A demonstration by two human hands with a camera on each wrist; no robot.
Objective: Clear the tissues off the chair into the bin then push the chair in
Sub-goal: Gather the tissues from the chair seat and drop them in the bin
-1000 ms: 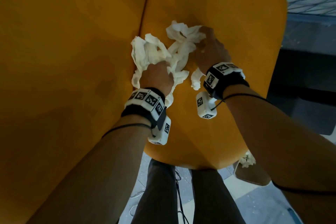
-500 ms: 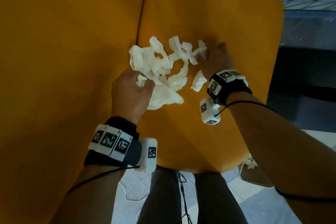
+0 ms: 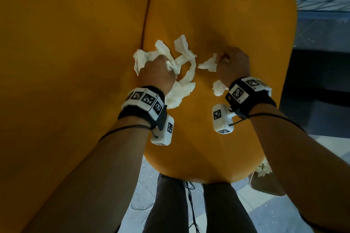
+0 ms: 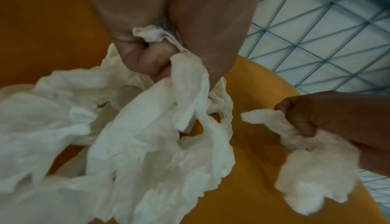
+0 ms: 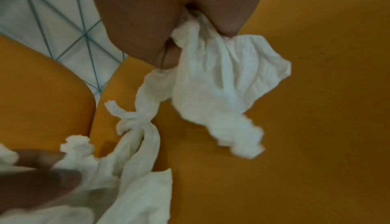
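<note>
White crumpled tissues lie bunched on the orange chair seat. My left hand grips a large bunch of them, its fingers curled round the paper. To its right, my right hand pinches a smaller tissue between thumb and fingers, and a tail of it hangs by the wrist. The two clumps sit apart by a small gap. The orange backrest fills the left of the head view.
A bin with a crumpled tissue in it stands on the floor under the seat's front right corner. My legs stand at the seat's front edge. A dark table or cabinet lies to the right; patterned floor beyond.
My left hand has moved forward again into the tissue pile and gathered more. My right hand has closed on a small tissue and pulled it away from the main bunch.
</note>
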